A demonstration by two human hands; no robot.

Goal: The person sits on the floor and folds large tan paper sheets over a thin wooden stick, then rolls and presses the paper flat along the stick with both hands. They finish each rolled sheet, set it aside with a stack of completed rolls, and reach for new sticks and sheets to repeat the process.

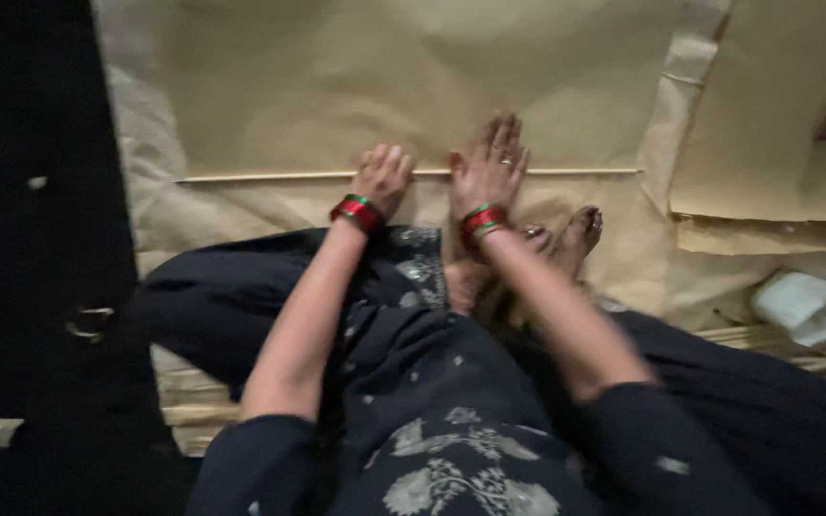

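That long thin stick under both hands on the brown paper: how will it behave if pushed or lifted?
The stick looks slender and round, so it probably rolls if pushed sideways on the flat brown paper. Being so long and thin, it is likely light and may flex or snap if lifted by one end. The left hand and right hand press on it.

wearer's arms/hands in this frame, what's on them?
Left hand: red and green bangles at the wrist. Right hand: matching bangles, ring on one finger. Dark sleeves pushed up near the elbows, forearms bare.
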